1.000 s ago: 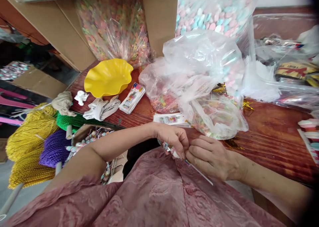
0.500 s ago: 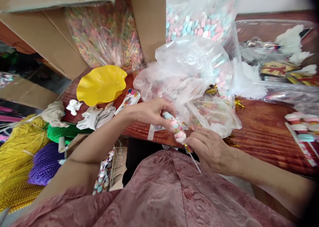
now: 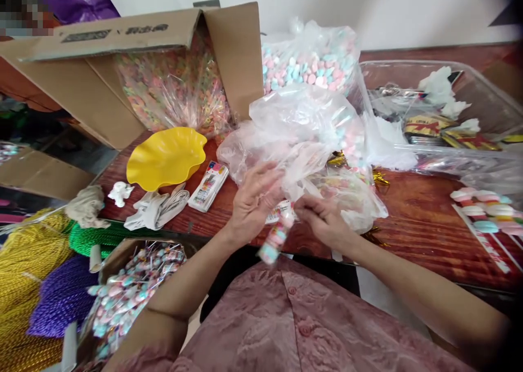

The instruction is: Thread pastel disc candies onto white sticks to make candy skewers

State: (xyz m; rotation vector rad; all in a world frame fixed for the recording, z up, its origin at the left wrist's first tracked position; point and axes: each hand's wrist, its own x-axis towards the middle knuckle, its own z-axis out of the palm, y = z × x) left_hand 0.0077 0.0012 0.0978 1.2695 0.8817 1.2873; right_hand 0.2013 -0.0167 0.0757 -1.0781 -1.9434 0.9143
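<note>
A clear-wrapped marshmallow skewer [image 3: 274,240] in pink and pale blue hangs down-left between my hands, blurred by motion. My right hand [image 3: 324,219] is closed at its upper end, where the stick itself is hidden. Just left of the skewer, my left hand [image 3: 256,202] has its fingers stretched out and apart, gripping nothing that I can see. Beyond both hands lies a crumpled clear plastic bag [image 3: 302,116] with pastel candies inside. A small printed packet [image 3: 274,214] is partly visible behind the skewer.
On the left are a yellow wavy dish [image 3: 165,159], a stack of printed labels [image 3: 209,187] and white cloth gloves [image 3: 157,207]. A box of wrapped candy sticks [image 3: 126,285] sits below the table edge. Finished-looking marshmallow skewers [image 3: 486,211] and a clear plastic bin [image 3: 441,143] are at right.
The skewer has swung so its candy end points down-left. My left hand has let go of it and opened. The view has shifted, showing more of the candy box at lower left.
</note>
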